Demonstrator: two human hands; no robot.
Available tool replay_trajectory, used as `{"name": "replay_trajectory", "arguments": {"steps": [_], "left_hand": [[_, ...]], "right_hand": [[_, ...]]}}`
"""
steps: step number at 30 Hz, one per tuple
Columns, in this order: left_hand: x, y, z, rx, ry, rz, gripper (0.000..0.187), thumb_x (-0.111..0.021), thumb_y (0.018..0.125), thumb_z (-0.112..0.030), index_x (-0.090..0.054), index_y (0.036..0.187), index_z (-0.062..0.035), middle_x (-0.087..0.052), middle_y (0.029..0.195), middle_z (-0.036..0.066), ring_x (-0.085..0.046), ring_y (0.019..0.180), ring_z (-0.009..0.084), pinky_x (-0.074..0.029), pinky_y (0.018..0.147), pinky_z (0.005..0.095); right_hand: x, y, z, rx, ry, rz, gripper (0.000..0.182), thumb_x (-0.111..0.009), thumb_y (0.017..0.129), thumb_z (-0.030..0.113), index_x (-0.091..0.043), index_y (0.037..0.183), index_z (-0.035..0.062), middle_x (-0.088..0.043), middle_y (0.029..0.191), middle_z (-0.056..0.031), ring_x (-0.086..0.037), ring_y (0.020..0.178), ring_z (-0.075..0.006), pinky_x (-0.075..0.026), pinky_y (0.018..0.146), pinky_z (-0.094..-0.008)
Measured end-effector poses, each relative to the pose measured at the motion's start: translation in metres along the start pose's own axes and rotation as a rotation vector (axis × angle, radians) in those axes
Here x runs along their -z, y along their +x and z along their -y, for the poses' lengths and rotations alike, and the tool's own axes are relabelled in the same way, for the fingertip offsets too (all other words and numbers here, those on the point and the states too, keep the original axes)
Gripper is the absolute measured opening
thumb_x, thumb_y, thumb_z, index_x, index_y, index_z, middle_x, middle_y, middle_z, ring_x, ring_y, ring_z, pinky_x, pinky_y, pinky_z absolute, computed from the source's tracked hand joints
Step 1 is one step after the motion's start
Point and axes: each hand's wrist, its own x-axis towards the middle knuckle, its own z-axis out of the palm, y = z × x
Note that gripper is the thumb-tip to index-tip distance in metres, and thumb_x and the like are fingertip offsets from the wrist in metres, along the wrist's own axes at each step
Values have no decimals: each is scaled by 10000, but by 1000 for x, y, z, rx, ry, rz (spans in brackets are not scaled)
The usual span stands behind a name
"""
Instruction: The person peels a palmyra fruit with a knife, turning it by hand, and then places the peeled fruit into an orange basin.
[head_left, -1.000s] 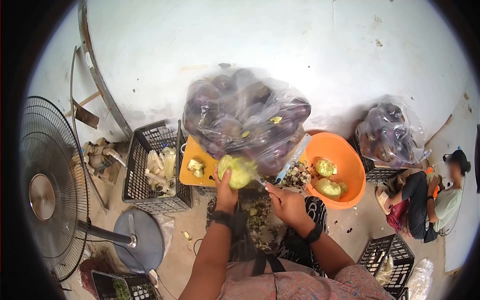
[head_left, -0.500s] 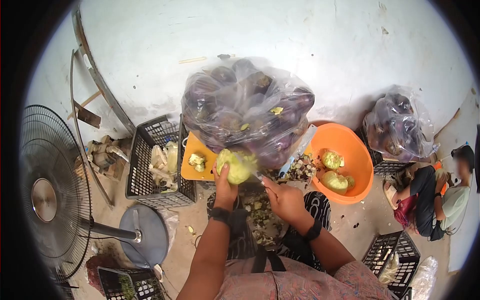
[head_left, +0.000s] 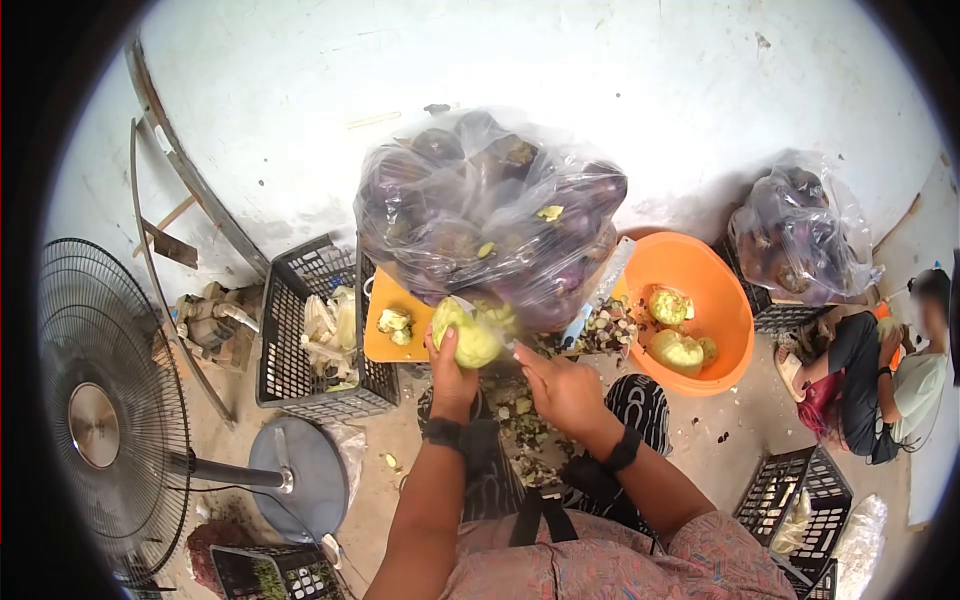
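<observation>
My left hand (head_left: 455,372) is closed around a peeled, pale yellow-green eggplant (head_left: 478,342), held in front of my body. My right hand (head_left: 568,398) grips a knife (head_left: 511,345), its blade smeared by motion against the eggplant's right side. Behind both hands, a clear plastic bag (head_left: 490,215) full of round purple eggplants rests on a yellow board (head_left: 385,347). A pale trimmed piece (head_left: 395,322) lies on that board. Dark peelings (head_left: 605,328) are piled at its right end, beside a long flat blade-like strip (head_left: 598,295).
An orange basin (head_left: 735,310) with peeled eggplants stands on the right. Black crates (head_left: 325,400) hold scraps on the left, with a standing fan (head_left: 95,425) nearby. A second eggplant bag (head_left: 795,235) sits back right. Another person (head_left: 900,385) sits at far right. Peelings litter the floor.
The view has shifted slightly. My left hand still holds the eggplant in nearly the same spot, and the knife stays at its right side, blurred in both frames.
</observation>
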Motion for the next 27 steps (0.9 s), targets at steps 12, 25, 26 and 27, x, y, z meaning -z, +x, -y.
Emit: {"name": "replay_trajectory", "arguments": {"steps": [12, 25, 26, 27], "left_hand": [[0, -1, 2, -30, 112, 30, 427, -496, 977, -258, -355, 1361, -135, -495, 1299, 97, -512, 1193, 267, -430, 1016, 458], [4, 1, 3, -37, 120, 33, 435, -495, 979, -287, -370, 1366, -130, -503, 1308, 94, -510, 1208, 275, -427, 1015, 461], [3, 1, 3, -39, 114, 47, 439, -501, 976, -290, -376, 1364, -129, -508, 1304, 94, -513, 1204, 276, -426, 1015, 457], [3, 0, 3, -35, 114, 46, 439, -501, 976, -290, -376, 1364, -129, -508, 1304, 94, -513, 1204, 276, -426, 1015, 457]], "right_hand": [[-10, 26, 6, 59, -54, 21, 356, -576, 893, 203, -605, 1245, 163, -577, 654, -131, -580, 528, -320, -458, 490, -431], [-1, -5, 2, 27, 110, 2, 373, -592, 881, 192, -622, 1253, 177, -580, 635, -118, -592, 560, -303, -470, 507, -410], [0, -10, 0, 23, 110, 5, 373, -592, 881, 192, -622, 1253, 177, -580, 635, -118, -592, 560, -303, -470, 507, -410], [0, -14, -1, 30, 94, -8, 363, -582, 892, 211, -620, 1251, 170, -564, 628, -121, -569, 523, -307, -449, 479, -416]]}}
